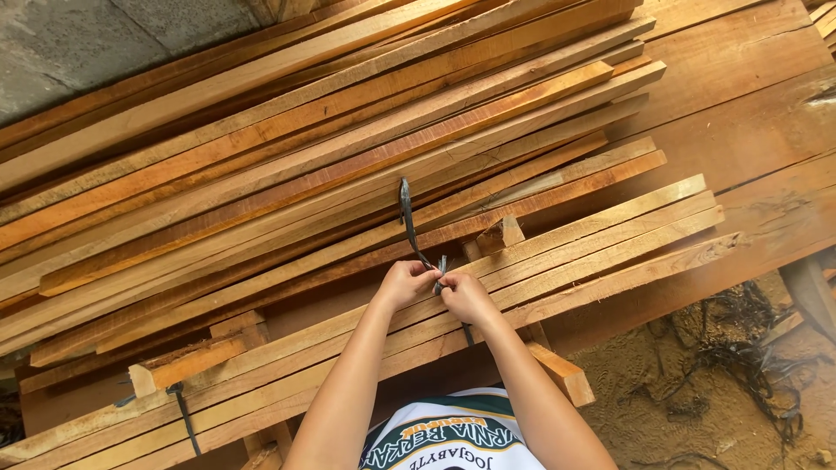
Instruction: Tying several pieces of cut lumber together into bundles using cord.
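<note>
My left hand [402, 283] and my right hand [466, 296] meet over a bundle of long pale wooden slats [601, 235]. Both hands pinch a dark strap [407, 213] that loops up over the slats and ends between my fingers. The strap's other part runs down under the bundle's front edge below my right hand. A short wooden block [500, 235] lies on the slats just beyond my hands.
A large stack of reddish-brown planks [305, 130] fills the far side. Another dark strap [183, 413] binds the bundle at lower left. Wide boards [766, 113] lie at right, with sawdust-covered ground [697, 392] and a loose wooden piece [562, 370] below.
</note>
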